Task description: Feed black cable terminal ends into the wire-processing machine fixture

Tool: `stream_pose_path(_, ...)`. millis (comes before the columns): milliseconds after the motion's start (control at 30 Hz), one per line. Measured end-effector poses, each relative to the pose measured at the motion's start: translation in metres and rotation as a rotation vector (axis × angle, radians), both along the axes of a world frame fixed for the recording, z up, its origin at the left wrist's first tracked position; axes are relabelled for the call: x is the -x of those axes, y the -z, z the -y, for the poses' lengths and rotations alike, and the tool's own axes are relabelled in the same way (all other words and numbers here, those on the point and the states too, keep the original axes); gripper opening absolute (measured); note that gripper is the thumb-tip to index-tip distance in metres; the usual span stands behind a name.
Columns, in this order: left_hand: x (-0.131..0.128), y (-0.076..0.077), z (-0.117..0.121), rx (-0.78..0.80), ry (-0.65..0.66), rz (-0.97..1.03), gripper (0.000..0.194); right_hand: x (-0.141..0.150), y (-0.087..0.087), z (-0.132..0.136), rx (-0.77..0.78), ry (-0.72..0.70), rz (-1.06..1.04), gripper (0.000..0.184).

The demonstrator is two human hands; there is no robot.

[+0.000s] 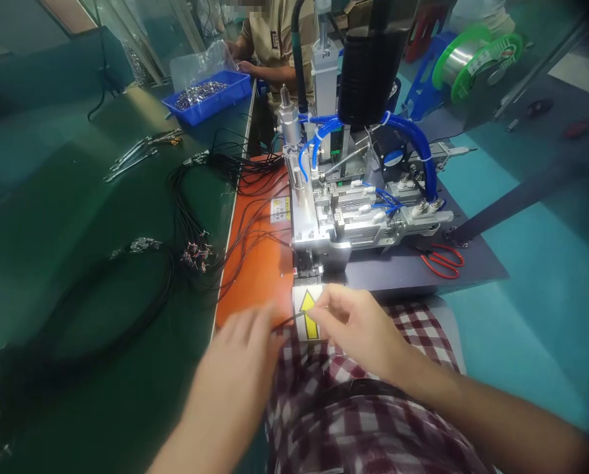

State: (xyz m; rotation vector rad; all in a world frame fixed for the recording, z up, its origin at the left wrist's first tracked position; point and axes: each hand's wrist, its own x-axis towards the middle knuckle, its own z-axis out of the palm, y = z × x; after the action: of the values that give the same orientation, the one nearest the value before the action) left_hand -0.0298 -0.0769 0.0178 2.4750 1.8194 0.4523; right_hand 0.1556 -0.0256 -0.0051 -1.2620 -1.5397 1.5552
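Note:
A thin black cable (pixel 290 320) spans the short gap between my hands, in front of the machine (pixel 324 230). My right hand (pixel 360 326) is closed, pinching the cable's end between thumb and fingertips over a white plate with a yellow arrow (pixel 310 322). Blurred by motion, my left hand (pixel 242 345) curls at the front edge of the orange mat (pixel 257 263), and the cable comes out from beside its thumb. The cable's tip is too small to make out.
Bundles of black cables (pixel 180 191) lie left on the green table (pixel 101 276). A blue tray (pixel 210 105) of small metal parts stands at the back. Red-handled pliers (pixel 442 261) rest right of the machine. A solder wire spool (pixel 466 62) and a co-worker (pixel 277 46) are behind.

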Motion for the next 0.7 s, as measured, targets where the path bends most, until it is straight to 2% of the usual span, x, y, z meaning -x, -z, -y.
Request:
stream_pose_path(100, -0.027, 0.007, -0.021, 0.266, 0.054, 0.378, 0.031, -0.001, 0.004, -0.008, 0.098, -0.003, -0.13, 0.023)
stream_pose_path(167, -0.032, 0.012, -0.034, 0.393, 0.029, 0.605, 0.028, -0.01, 0.008, -0.015, 0.155, -0.003, -0.176, 0.02)
stream_pose_path(233, -0.029, 0.015, -0.044, 0.478, -0.013, 0.747, 0.021, -0.02, 0.011, -0.021, 0.157, 0.037, -0.155, 0.018)
stream_pose_path(400, -0.023, 0.023, -0.059, 0.717, -0.037, 0.92, 0.014, -0.024, 0.015, -0.025, 0.152, 0.129, -0.183, 0.01)
stream_pose_path(700, -0.03, 0.022, -0.06, 0.721, -0.114, 1.055, 0.012, -0.008, 0.011, -0.028, 0.237, 0.159, -0.29, 0.009)
